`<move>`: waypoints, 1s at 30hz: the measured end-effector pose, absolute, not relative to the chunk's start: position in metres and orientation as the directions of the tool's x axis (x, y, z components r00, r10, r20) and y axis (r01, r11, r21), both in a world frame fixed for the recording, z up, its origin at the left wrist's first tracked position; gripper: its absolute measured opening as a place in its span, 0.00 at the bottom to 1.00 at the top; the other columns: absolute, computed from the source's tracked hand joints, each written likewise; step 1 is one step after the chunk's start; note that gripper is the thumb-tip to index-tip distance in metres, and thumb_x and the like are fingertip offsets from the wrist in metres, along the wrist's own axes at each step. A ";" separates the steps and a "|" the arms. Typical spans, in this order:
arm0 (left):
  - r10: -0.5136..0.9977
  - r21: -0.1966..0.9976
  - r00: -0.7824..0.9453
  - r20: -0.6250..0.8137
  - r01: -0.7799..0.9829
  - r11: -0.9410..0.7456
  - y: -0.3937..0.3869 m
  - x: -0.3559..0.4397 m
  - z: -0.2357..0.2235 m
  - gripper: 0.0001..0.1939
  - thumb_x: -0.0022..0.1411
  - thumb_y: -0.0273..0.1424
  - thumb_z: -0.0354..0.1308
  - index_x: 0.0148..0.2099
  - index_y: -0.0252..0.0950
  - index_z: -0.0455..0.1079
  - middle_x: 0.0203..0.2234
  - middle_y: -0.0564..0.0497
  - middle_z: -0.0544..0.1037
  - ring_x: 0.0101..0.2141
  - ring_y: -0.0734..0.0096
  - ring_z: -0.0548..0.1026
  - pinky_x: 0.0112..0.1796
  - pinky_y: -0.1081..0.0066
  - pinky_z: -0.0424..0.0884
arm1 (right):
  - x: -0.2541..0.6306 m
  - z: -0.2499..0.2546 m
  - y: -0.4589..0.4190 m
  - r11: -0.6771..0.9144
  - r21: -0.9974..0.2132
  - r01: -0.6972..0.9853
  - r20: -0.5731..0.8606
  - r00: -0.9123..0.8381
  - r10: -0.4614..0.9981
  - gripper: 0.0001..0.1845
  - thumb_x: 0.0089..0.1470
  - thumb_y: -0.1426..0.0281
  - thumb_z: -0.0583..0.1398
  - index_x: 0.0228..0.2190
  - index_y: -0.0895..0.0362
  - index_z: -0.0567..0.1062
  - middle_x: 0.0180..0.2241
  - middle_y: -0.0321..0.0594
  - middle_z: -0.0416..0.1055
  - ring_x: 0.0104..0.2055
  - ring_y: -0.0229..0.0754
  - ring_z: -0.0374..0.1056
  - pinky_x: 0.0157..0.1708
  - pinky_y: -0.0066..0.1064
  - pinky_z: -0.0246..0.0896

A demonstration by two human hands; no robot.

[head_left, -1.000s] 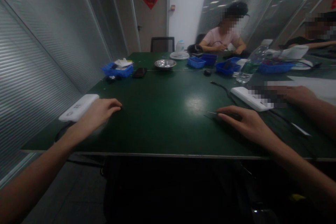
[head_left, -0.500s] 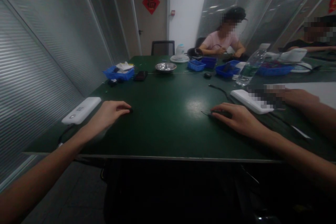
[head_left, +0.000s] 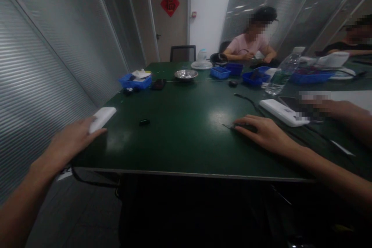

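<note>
Near the left edge of the table, my left hand [head_left: 71, 137] is closed around the near part of a white power bank [head_left: 101, 118]. Its thumb lies along the right side, and the other fingers are partly hidden. A small black object [head_left: 144, 122] lies by itself on the green tabletop to the right of that hand. My right hand [head_left: 261, 130] rests on the table, its fingers wrapped round a dark-handled tool [head_left: 247, 127] with a thin pointed metal tip directed left. Most of the handle is covered by the fingers.
Right of my right hand lies another white power bank [head_left: 280, 112] with a black cable, beside a co-worker's hand [head_left: 334, 106] over a dark flat device. A water bottle [head_left: 283, 73], a metal bowl [head_left: 186, 75] and several blue trays [head_left: 135, 81] stand farther back. Another person [head_left: 251, 44] sits opposite.
My left hand has let go of the small black object and moved left onto the white power bank. My right hand keeps its place and hold. The view has shifted slightly.
</note>
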State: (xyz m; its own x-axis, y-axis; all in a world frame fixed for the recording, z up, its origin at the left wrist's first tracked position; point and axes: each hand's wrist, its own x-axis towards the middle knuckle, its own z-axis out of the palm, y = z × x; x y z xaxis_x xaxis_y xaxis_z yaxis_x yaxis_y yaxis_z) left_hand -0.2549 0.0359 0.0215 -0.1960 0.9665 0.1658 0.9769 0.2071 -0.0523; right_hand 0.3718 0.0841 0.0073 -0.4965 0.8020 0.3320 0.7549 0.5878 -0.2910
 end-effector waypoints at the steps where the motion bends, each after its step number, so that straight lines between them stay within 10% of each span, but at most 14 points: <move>1: 0.968 -0.059 -0.212 0.132 0.973 0.221 0.035 -0.269 0.015 0.37 0.70 0.53 0.45 0.69 0.31 0.61 0.61 0.37 0.73 0.55 0.46 0.74 0.54 0.55 0.69 | 0.371 0.008 0.084 0.592 -0.287 0.753 0.333 -0.501 0.799 0.19 0.67 0.55 0.56 0.47 0.52 0.80 0.47 0.46 0.79 0.45 0.52 0.76 0.45 0.43 0.70; 8: 0.978 0.067 -0.152 0.146 0.987 0.143 0.027 -0.326 -0.005 0.35 0.68 0.51 0.43 0.69 0.36 0.58 0.66 0.45 0.68 0.60 0.56 0.70 0.59 0.65 0.64 | 0.371 0.005 0.084 0.604 -0.268 0.750 0.328 -0.519 0.790 0.19 0.68 0.55 0.55 0.48 0.52 0.79 0.47 0.45 0.78 0.44 0.50 0.76 0.44 0.42 0.70; 17: 0.952 -0.009 -0.130 0.278 0.990 0.138 0.022 -0.279 0.035 0.31 0.68 0.56 0.45 0.65 0.47 0.61 0.59 0.52 0.74 0.58 0.48 0.70 0.59 0.51 0.65 | 0.361 0.005 0.092 0.622 -0.237 0.747 0.311 -0.548 0.777 0.20 0.68 0.56 0.54 0.49 0.53 0.77 0.46 0.47 0.78 0.45 0.51 0.75 0.45 0.43 0.69; 30: 0.753 0.332 0.633 0.182 0.681 -0.653 0.135 -0.090 0.013 0.19 0.75 0.42 0.50 0.56 0.39 0.75 0.48 0.44 0.76 0.48 0.61 0.75 0.50 0.63 0.70 | 0.291 0.003 0.132 0.750 -0.183 0.635 0.312 -0.686 0.657 0.16 0.69 0.60 0.54 0.51 0.53 0.74 0.45 0.45 0.75 0.39 0.45 0.72 0.38 0.35 0.65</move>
